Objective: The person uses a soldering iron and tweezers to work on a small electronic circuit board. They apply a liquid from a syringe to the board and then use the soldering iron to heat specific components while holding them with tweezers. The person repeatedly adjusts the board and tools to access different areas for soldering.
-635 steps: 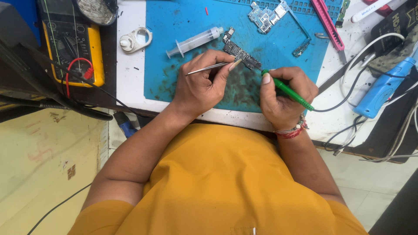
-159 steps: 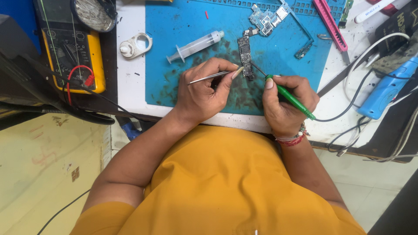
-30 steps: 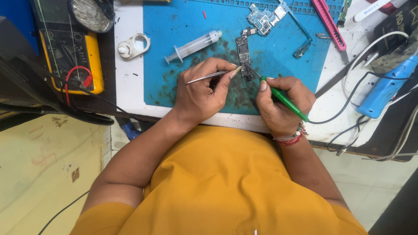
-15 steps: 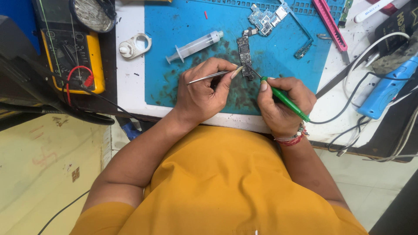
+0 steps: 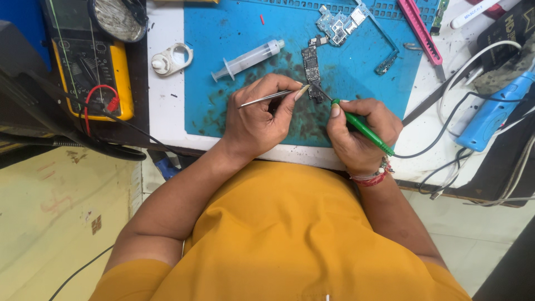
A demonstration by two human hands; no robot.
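At the far left a yellow multimeter (image 5: pixel 92 69) with red and black leads lies on the dark bench edge, a round tin (image 5: pixel 118 18) above it. Just to its right, on the white board, sits a small white ring-shaped holder (image 5: pixel 171 58). A clear plastic syringe (image 5: pixel 248 58) lies tilted on the blue work mat (image 5: pixel 223 111).

The left hand (image 5: pixel 257 120) rests on the mat, thumb and fingers pinched around metal tweezers (image 5: pixel 266 98), whose tips point right to the narrow dark circuit board (image 5: pixel 312 71). That board lies upright on the mat, just beyond both hands, between the syringe and a second, silver-shielded board (image 5: pixel 339 21) near the mat's top edge.

The right hand (image 5: pixel 359 134) closes in a pen grip on a green-handled soldering iron (image 5: pixel 363 127); its thin tip touches the lower end of the dark board, right beside the tweezer tips. A red thread bracelet (image 5: pixel 370 177) circles the wrist.

Further right lie a pink-handled tool (image 5: pixel 421 34), black and white cables (image 5: pixel 446 134), and a blue handheld tool (image 5: pixel 493 111) at the bench's right edge.
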